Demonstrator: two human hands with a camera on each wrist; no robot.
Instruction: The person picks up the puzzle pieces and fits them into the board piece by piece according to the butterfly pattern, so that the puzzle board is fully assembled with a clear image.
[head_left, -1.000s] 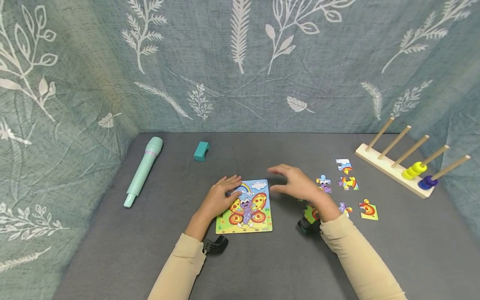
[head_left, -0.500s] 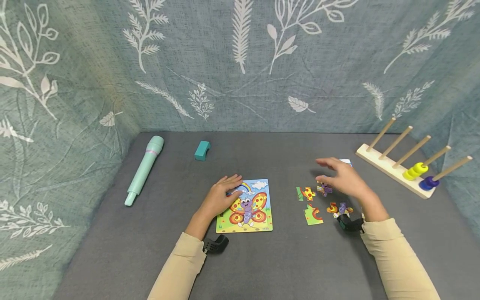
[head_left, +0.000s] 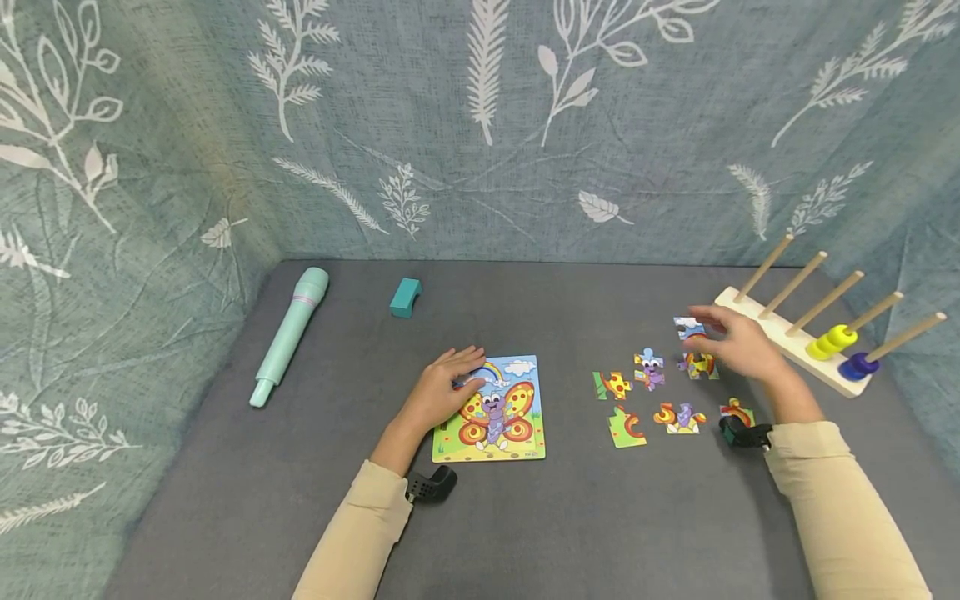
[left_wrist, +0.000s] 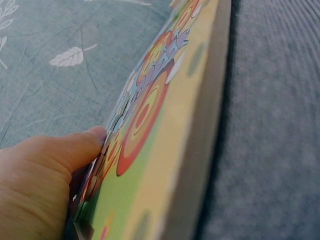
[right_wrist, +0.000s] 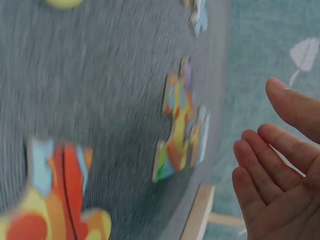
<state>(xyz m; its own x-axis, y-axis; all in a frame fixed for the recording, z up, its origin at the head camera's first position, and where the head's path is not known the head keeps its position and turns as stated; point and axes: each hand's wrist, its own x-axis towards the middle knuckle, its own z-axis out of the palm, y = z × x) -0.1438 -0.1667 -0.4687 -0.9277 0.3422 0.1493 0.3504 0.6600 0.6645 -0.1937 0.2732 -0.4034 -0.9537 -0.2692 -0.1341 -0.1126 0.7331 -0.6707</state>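
Note:
A square butterfly puzzle board [head_left: 542, 425] lies flat on the table, its picture showing a rainbow and a purple butterfly. My left hand [head_left: 438, 396] rests on the upper left part of it, fingers stretched forward. In the left wrist view the thumb [left_wrist: 82, 147] touches the picture side near the board's edge. Off to the right, my right hand [head_left: 742, 342] hovers with nothing in it, beside a sky piece [head_left: 684, 322] and a yellow wing piece [head_left: 701, 365]. Its fingers are loosely extended and apart from the pieces in the right wrist view.
Several other loose puzzle pieces lie right of the board, among them a butterfly face piece [head_left: 648, 367] and a green corner piece [head_left: 621, 429]. A wooden peg stacker [head_left: 787, 337] with yellow and blue rings stands beyond. A toy microphone [head_left: 287, 337] and teal block [head_left: 406, 297] lie left.
My right hand has swept right, from beside the board across the loose pieces to the far ones near the peg stacker, holding nothing. The left hand has stayed on the board.

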